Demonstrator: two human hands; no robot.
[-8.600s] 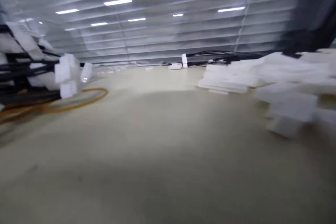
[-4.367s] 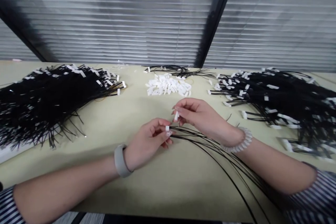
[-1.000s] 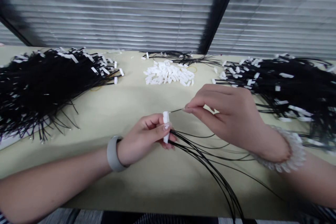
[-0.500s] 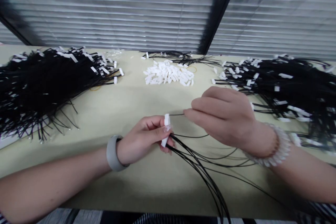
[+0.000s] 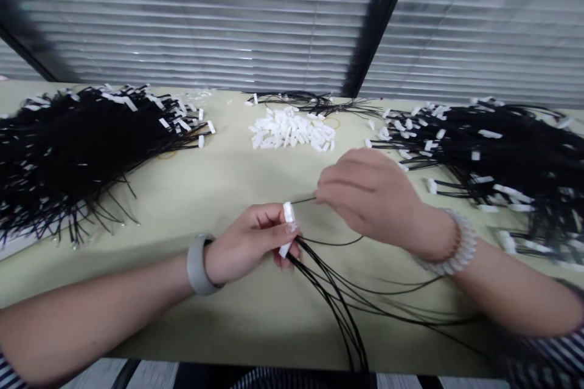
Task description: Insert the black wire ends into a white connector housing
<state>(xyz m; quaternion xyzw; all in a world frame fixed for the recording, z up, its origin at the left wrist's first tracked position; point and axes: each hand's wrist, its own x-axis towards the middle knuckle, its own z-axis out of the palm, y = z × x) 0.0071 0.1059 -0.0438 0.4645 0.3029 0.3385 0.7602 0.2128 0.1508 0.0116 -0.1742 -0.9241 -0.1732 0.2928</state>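
While the left hand pinched the white connector upright over the worktop, the right hand, fingers closed on one black wire, held its tip level, just right of the connector

A pale yellow-green table stands against windows covered by closed grey blinds, split by a dark frame.
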